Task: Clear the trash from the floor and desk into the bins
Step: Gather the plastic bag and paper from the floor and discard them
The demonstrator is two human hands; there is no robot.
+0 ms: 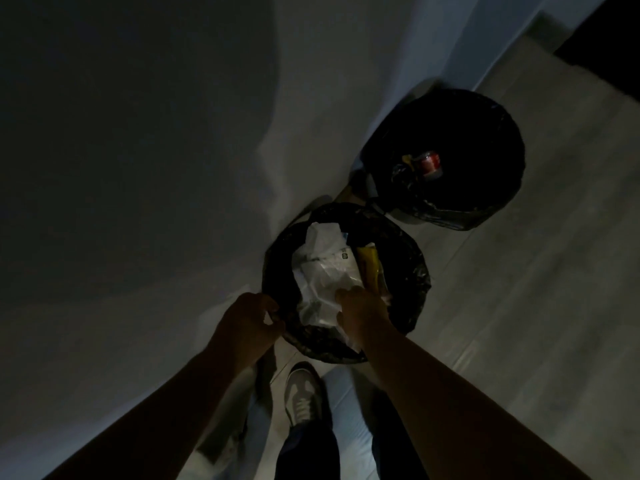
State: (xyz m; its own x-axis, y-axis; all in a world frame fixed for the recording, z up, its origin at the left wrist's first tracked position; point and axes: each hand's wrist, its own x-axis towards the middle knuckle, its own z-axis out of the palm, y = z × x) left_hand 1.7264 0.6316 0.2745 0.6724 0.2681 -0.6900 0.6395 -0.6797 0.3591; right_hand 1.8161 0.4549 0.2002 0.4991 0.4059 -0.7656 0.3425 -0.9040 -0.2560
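- Nearest the camera, a shoe (303, 396) stands on the floor (519, 306) just short of the near bin (415, 271). Keeping the feet close lets both arms reach without leaning.
- At the bin's near rim, the left hand (247, 323) curls its fingers at the edge. Its grip seems closed on the rim or liner, though dim light blurs it. A firm hold there should stop the bin sliding or tipping.
- Over the bin's mouth, the right hand (360, 311) has its grip closed on the near edge of the white paper (322, 271), which fills much of the bin.
- The paper likely needs pushing down toward the middle before release, so nothing springs back onto the floor.
- Beside the paper, a yellow wrapper (369, 268) lies toward the bin's right side and is best not dragged out.
- Farther off, by the wall (138, 168), the far bin (485, 209) holds a red can (429, 162) and looks roomier.
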